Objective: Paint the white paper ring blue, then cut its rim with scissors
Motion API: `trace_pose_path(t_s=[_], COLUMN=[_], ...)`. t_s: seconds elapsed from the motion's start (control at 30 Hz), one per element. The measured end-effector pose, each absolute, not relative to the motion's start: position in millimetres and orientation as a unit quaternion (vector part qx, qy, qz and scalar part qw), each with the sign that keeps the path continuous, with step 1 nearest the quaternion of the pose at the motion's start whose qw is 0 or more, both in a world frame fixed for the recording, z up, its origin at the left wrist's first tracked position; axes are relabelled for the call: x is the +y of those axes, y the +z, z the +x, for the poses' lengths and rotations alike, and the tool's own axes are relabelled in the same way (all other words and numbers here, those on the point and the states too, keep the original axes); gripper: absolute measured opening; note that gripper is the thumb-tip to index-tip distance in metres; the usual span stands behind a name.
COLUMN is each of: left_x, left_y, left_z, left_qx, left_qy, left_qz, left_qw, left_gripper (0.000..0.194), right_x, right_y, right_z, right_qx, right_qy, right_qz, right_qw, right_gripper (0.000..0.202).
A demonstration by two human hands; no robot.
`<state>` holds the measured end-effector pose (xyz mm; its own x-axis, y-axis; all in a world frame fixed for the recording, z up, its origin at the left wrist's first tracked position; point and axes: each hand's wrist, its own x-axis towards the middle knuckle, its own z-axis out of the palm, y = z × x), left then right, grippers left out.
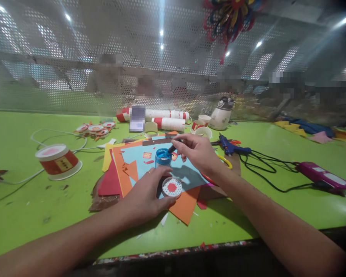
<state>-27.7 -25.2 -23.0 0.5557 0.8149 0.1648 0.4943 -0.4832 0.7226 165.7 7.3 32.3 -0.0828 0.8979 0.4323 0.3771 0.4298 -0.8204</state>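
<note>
My left hand (150, 192) is closed on a small round white disc (176, 195) with blue specks and a red hexagon in its middle. The thumb lies along its lower edge and the fingers along its top left. Just behind stands an open jar of blue paint (163, 161), upright on light blue paper (187, 169). My right hand (194, 150) pinches a dark, thin-handled tool (174, 145), its tip inside the jar's mouth, with blue on that end. Whether the tip is a brush is hidden by the paint.
Coloured paper sheets (187, 209) and scraps lie under the hands. A red-and-white paper cup (59, 161) stands upside down at left. A blue glue gun (230, 146) and a magenta power strip (320, 175) trail cords at right. Cup stacks (168, 124) and a white spray bottle (221, 115) are behind.
</note>
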Motion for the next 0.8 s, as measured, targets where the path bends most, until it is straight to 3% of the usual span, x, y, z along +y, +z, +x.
trace_pose_path(t_s=[0.2, 0.37, 0.6, 0.8], left_x=[-26.2, -26.9, -26.6, -22.6], left_y=[-16.2, -12.2, -10.8, -11.8], left_z=[-26.5, -25.1, -25.7, -28.5], left_qx=[0.391, 0.386, 0.404, 0.394], left_qy=[0.245, 0.236, 0.238, 0.221], left_qz=[0.826, 0.834, 0.815, 0.814], left_qw=[0.325, 0.315, 0.339, 0.365], left_gripper=[0.048, 0.044, 0.053, 0.053], right_x=[-2.6, -8.6, -3.5, 8.4], right_y=[39.4, 49.0, 59.0, 55.0], right_z=[166.7, 174.3, 190.9, 199.5], right_qx=[-0.666, -0.628, -0.589, -0.569], right_qy=[0.278, 0.236, 0.150, 0.174], right_qz=[-0.468, -0.445, -0.435, -0.422], right_qw=[0.510, 0.593, 0.665, 0.684], right_gripper=[0.036, 0.038, 0.032, 0.028])
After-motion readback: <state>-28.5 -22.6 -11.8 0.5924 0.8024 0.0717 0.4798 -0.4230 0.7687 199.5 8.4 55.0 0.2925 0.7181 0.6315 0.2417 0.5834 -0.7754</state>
